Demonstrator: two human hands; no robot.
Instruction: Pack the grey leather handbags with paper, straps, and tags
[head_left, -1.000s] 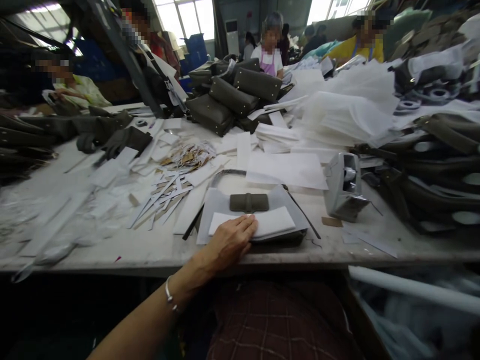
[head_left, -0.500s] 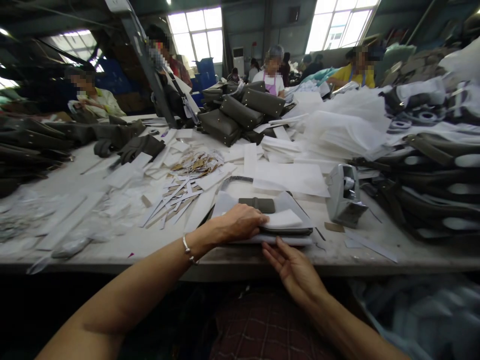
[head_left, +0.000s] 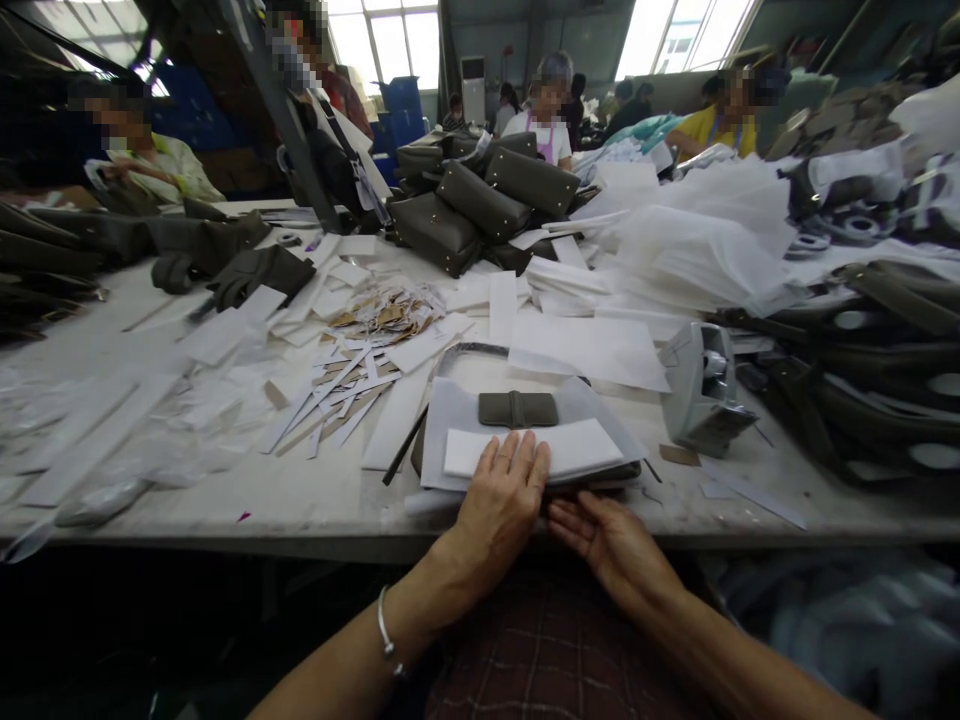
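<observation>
In front of me on the table lies a dark grey-olive handbag (head_left: pixel 418 455) on its side, its handle (head_left: pixel 480 349) pointing away. White tissue paper (head_left: pixel 592 400) covers most of it, leaving the strap tab (head_left: pixel 517 409) showing. A folded white foam strip (head_left: pixel 577 447) rests across the near part. My left hand (head_left: pixel 506 490) lies flat on the strip, fingers stretched out and pointing away. Palm up, my right hand (head_left: pixel 611 535) is at the bag's near edge with its fingers apart; the fingertips reach the edge and are partly in shadow.
A grey tape dispenser (head_left: pixel 701 390) stands to the right. Paper strips and scraps (head_left: pixel 337 390) lie to the left. Finished-looking dark bags (head_left: pixel 480 205) are piled behind, with more bags (head_left: pixel 862 370) stacked at right. White foam sheets (head_left: pixel 690 260) heap at the back. Co-workers sit across the table.
My left hand has let go of the foam strip's right part and now lies flat on its near edge. The strip is spread wider across the bag. My right hand has shifted slightly right.
</observation>
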